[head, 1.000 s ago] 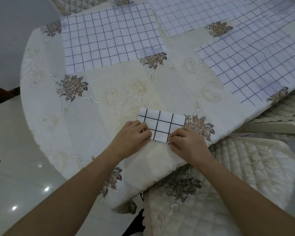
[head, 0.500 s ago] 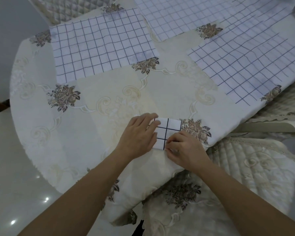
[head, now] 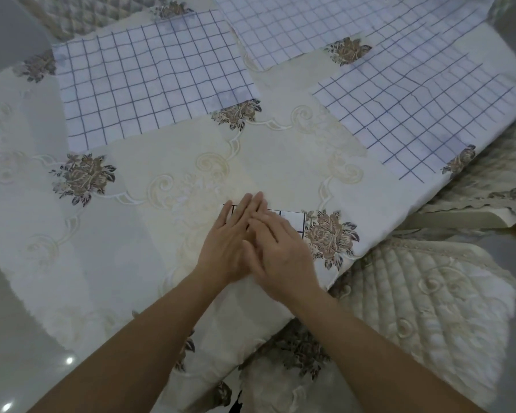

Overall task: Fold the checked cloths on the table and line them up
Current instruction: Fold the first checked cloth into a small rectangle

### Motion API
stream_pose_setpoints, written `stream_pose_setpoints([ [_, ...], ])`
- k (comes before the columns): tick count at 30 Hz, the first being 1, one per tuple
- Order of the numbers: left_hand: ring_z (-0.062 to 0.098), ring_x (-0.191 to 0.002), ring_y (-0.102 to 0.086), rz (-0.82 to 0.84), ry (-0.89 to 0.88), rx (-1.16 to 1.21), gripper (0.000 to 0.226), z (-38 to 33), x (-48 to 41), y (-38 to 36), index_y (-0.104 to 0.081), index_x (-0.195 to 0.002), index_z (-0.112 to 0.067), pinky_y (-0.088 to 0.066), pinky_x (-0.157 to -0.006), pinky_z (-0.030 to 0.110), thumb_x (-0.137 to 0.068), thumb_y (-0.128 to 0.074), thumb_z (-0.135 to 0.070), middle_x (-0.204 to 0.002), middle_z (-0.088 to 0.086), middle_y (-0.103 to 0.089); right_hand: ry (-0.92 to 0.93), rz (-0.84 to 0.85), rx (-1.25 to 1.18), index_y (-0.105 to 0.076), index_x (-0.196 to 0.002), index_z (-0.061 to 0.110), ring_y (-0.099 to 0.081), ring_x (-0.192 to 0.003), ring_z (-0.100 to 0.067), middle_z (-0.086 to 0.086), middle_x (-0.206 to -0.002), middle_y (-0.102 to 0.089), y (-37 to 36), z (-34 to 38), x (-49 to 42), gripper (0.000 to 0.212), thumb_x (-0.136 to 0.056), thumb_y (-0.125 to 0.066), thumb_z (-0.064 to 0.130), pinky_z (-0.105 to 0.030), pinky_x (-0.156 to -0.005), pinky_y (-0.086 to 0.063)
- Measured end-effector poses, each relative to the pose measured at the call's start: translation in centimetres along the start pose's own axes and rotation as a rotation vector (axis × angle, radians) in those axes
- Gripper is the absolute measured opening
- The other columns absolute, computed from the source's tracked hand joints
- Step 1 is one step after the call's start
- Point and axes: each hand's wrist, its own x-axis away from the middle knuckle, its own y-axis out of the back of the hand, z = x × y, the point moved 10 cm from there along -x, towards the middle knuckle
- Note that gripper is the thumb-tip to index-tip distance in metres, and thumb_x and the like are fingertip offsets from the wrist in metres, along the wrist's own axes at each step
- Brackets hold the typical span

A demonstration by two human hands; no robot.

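A small folded checked cloth (head: 292, 219) lies near the table's front edge, mostly hidden under my hands. My left hand (head: 230, 242) lies flat on its left part with straight fingers. My right hand (head: 280, 248) presses flat on it too, its fingers overlapping the left hand's. Three unfolded checked cloths lie spread at the back: one at the left (head: 149, 84), one in the middle (head: 295, 22), one at the right (head: 423, 96).
The round table (head: 176, 168) wears a cream cloth with brown flower prints. A quilted chair cushion (head: 414, 308) sits at the lower right, another chair (head: 72, 13) at the back left. Glossy floor shows at the left.
The folded cloth was folded smaller. My hands went from pinching its near edge to lying flat, overlapped, on top of it.
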Motion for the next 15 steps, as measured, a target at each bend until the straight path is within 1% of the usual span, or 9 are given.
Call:
stream_pose_setpoints([
  [1,0.027,-0.153,0.010,0.013,-0.011,-0.043,0.070,-0.2,0.1,-0.2,0.008,-0.157,-0.006,-0.012,-0.122,0.051,-0.102,-0.020,-0.040,-0.166,0.012,0.012,-0.030,0.029,-0.024,-0.058,-0.133,0.001,-0.045,-0.137,-0.027,-0.014,-0.141,-0.056,-1.3,0.6,-0.6,0.045,-0.097,-0.055,0.029,-0.040,-0.116,-0.034],
  [3,0.028,-0.152,0.017,0.047,-0.035,-0.124,0.076,-0.4,0.2,-0.8,0.018,-0.155,-0.008,-0.007,-0.122,0.051,-0.101,-0.025,-0.040,-0.164,0.014,0.019,-0.159,0.076,-0.050,-0.042,-0.147,0.002,-0.024,-0.150,-0.023,-0.013,-0.157,-0.038,-3.8,0.3,-1.4,0.058,-0.100,-0.049,0.034,-0.040,-0.123,-0.021],
  [4,0.027,-0.152,0.018,0.053,-0.037,-0.130,0.080,-0.3,0.2,-0.9,0.018,-0.155,-0.010,-0.007,-0.122,0.052,-0.101,-0.029,-0.043,-0.164,0.013,0.018,-0.246,0.098,-0.054,-0.034,-0.152,0.004,-0.016,-0.153,-0.020,-0.010,-0.161,-0.030,-4.8,-0.4,-1.5,0.063,-0.101,-0.044,0.039,-0.040,-0.124,-0.017],
  [6,0.025,-0.153,0.013,0.037,-0.026,-0.081,0.083,-0.1,0.0,-0.9,0.010,-0.158,-0.012,-0.009,-0.123,0.051,-0.099,-0.035,-0.049,-0.166,0.010,0.012,-0.359,0.141,-0.055,-0.019,-0.157,0.007,-0.004,-0.154,-0.016,-0.007,-0.166,-0.017,-6.2,-2.2,-1.1,0.072,-0.102,-0.030,0.052,-0.039,-0.125,-0.012],
  [7,0.024,-0.153,0.010,0.024,-0.018,-0.050,0.082,0.1,-0.1,-0.8,0.006,-0.158,-0.012,-0.011,-0.123,0.050,-0.098,-0.036,-0.050,-0.167,0.009,0.010,-0.379,0.156,-0.052,-0.015,-0.158,0.008,-0.001,-0.154,-0.015,-0.006,-0.166,-0.014,-6.5,-2.8,-0.9,0.076,-0.101,-0.023,0.057,-0.038,-0.125,-0.009],
  [9,0.022,-0.154,0.008,0.008,0.002,0.008,0.077,0.3,-0.2,-0.7,0.002,-0.159,-0.013,-0.013,-0.123,0.049,-0.098,-0.029,-0.049,-0.167,0.007,0.008,-0.383,0.159,-0.010,-0.012,-0.158,0.008,-0.003,-0.154,-0.016,-0.006,-0.166,-0.013,-6.2,-3.7,-0.4,0.083,-0.098,-0.013,0.065,-0.038,-0.125,-0.008],
  [12,0.019,-0.154,0.004,-0.027,0.074,0.089,0.069,0.8,-0.2,-0.4,-0.004,-0.159,-0.015,-0.012,-0.124,0.046,-0.100,-0.019,-0.047,-0.167,0.004,0.002,-0.369,0.156,0.123,-0.014,-0.158,0.007,-0.007,-0.154,-0.017,-0.006,-0.166,-0.016,-5.2,-5.0,0.5,0.082,-0.099,-0.016,0.065,-0.039,-0.125,-0.012],
  [15,0.021,-0.154,-0.001,-0.033,0.117,0.106,0.070,1.4,0.1,-0.4,-0.011,-0.159,-0.014,-0.013,-0.124,0.047,-0.101,-0.019,-0.051,-0.167,0.008,-0.005,-0.323,0.156,0.261,-0.020,-0.157,0.007,-0.014,-0.153,-0.019,-0.007,-0.165,-0.019,-4.4,-6.5,1.6,0.079,-0.101,-0.017,0.062,-0.043,-0.124,-0.015],
])
